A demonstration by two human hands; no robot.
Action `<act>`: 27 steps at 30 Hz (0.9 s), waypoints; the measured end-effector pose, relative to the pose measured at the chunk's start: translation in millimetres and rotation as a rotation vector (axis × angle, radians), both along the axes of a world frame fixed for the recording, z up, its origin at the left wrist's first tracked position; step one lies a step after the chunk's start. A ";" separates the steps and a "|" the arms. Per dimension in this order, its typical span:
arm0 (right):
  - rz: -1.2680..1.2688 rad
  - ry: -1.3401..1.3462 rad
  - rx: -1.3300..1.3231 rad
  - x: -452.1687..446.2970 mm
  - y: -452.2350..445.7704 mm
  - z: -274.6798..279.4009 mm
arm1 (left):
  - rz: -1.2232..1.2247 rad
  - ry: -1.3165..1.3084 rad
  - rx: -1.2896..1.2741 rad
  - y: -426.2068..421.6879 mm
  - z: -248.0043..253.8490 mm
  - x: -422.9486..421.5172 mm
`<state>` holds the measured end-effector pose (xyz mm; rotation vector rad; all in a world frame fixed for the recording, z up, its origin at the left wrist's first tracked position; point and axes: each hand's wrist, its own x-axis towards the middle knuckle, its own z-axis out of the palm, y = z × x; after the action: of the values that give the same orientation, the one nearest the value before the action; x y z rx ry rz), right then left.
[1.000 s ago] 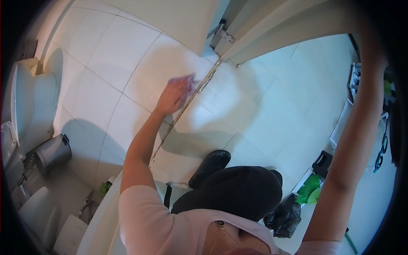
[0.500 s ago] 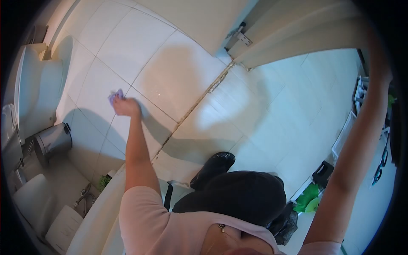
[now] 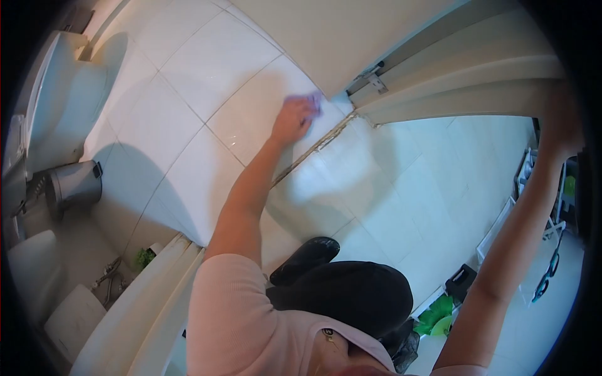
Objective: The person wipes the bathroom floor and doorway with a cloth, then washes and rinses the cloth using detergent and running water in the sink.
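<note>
My left hand [image 3: 293, 121] is closed over a crumpled purple cloth [image 3: 315, 104], slightly smeared by motion. It is low over the white tiled floor [image 3: 188, 88], close to the dirty threshold strip [image 3: 323, 138] and the bottom of the door. Small wet-looking glints lie on the tile nearby. My right arm stretches up along the right side. The right hand [image 3: 560, 122] is against the end of the beige door frame [image 3: 451, 94], in the dark rim of the view, so its fingers cannot be made out.
At the left stand a toilet [image 3: 69, 106] and a grey metal bin [image 3: 75, 188]. A door hinge [image 3: 375, 80] sits above the threshold. My knee [image 3: 351, 288] and black shoe [image 3: 307, 257] are below. Along the right are a white rack [image 3: 498, 229], a green leaf-shaped item [image 3: 436, 315] and a black object [image 3: 462, 283].
My left hand has swept to the right with the purple cloth, from the middle of the tiles to beside the threshold. The right hand stays at the frame; the view has shifted slightly.
</note>
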<state>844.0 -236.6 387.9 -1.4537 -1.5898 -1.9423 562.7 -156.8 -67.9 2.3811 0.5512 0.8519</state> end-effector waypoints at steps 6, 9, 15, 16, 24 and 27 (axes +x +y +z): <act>0.031 -0.042 0.031 -12.3 0.9 -7.0 | 0.106 0.321 0.011 -57.6 18.3 -164.4; 0.034 -0.094 0.035 -18.8 0.2 -10.6 | 0.770 0.630 0.143 -60.9 14.2 -262.3; 0.097 -0.078 0.022 -28.2 3.4 -17.7 | 1.575 0.462 -0.145 -87.7 -43.8 -315.1; 0.099 -0.046 0.017 -31.2 3.4 -17.8 | 1.599 0.474 -0.111 -105.4 -40.3 -287.2; 0.171 -0.048 0.055 -29.4 4.9 -8.8 | 1.112 0.242 -0.020 -80.2 -9.6 -121.3; 0.152 -0.013 0.028 -25.3 7.1 -15.8 | 0.987 -0.040 -0.291 -55.4 -27.4 -157.3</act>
<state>818.7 -229.5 372.0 -1.2718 -1.6215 -1.8844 405.5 -212.2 -95.3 1.7455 1.7598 1.0896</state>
